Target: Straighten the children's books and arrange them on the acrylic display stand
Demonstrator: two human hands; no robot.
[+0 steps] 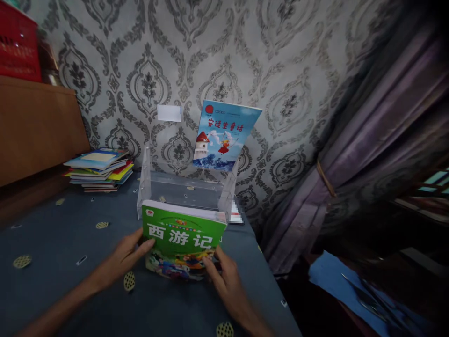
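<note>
A green picture book [180, 241] with large white Chinese characters is held upright over the table, its cover facing me. My left hand [128, 255] grips its left edge with the thumb on the front. On the right edge, my right hand [226, 281] holds it the same way, fingers partly hidden behind. Just beyond it stands a clear acrylic rack [144, 187] with transparent side panels. A blue storybook [224, 138] with a castle and waves on its cover leans in the rack's upper right part.
Several books lie in an uneven stack [100, 166] at the back left, beside a brown wooden cabinet [38, 128] with a red box [19, 44] on top. A dark patterned cloth [56, 271] covers the table. Purple curtains [315, 187] hang at the right, near blue fabric [336, 276].
</note>
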